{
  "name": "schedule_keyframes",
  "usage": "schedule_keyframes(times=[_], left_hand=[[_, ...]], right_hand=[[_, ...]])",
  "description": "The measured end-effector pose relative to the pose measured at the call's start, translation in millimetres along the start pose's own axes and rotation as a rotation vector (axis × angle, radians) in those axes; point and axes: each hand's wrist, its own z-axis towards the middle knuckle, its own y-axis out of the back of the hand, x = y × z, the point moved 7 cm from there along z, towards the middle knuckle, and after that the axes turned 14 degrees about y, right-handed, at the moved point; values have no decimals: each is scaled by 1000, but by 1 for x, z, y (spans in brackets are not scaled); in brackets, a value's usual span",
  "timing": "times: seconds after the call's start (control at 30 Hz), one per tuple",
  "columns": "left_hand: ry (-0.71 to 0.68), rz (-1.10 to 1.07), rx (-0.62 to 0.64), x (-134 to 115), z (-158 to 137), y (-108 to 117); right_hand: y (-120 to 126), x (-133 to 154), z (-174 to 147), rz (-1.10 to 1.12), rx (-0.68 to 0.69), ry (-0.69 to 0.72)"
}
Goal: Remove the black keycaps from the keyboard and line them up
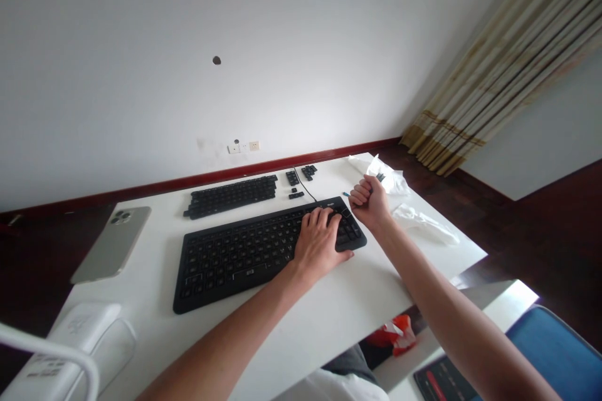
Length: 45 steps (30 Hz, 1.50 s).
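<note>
two hands (320, 239), one black keyboard (226, 260)

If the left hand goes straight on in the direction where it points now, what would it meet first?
Most likely the black keyboard: the left hand is over its right part, fingers bent down toward it, though whether they touch is unclear.

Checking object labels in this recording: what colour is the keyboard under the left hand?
The keyboard is black, as the head view shows, the only view here.
</note>
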Motion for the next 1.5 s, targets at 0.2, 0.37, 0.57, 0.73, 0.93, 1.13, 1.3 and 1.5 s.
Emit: schedule_keyframes(times=[0.2, 0.37, 0.57, 0.73, 0.93, 1.13, 1.3, 1.5], left_hand=[[0, -25, 42, 0, 6, -1], [11, -50, 32, 0, 5, 2], [-3, -37, 22, -3, 3, 3], [5, -28, 30, -2, 3, 0], [-20, 38, 20, -6, -3, -3], [-37, 140, 26, -13, -14, -11], [-47, 178, 20, -17, -18, -13], [-55, 195, 27, -16, -18, -13]], right_hand=[[2, -5, -2, 219, -112, -63], [-3, -10, -6, 207, -95, -80], [-11, -10, -10, 78, 41, -88], [-15, -12, -10, -25, 138, -116], [-10, -16, -6, -15, 140, -181], [-24, -15, -18, -110, 359, -184], [-41, -16, -37, -235, 663, -193], [-37, -17, -41, -218, 881, -271]])
